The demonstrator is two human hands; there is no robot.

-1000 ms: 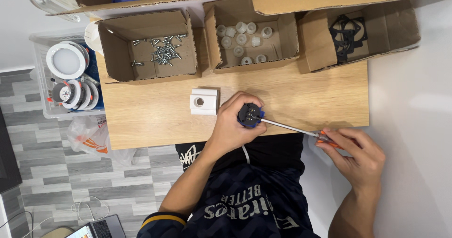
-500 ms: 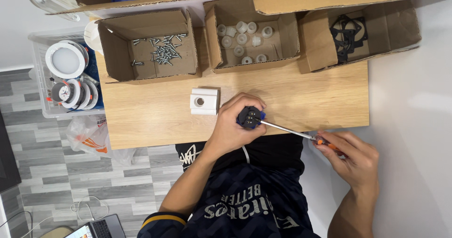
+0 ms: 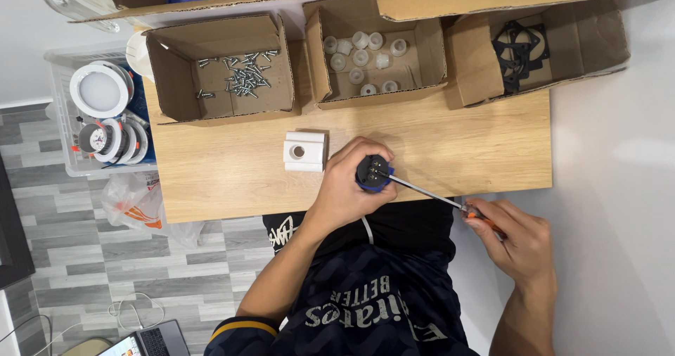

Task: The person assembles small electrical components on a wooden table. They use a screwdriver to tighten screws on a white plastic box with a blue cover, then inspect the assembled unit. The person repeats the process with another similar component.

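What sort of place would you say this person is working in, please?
Probably a small home assembly bench: a wooden table lined with cardboard boxes of screws, white plastic caps and black brackets.

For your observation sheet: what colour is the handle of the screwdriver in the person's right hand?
Orange, on the thin metal-shafted screwdriver in the right hand; head view.
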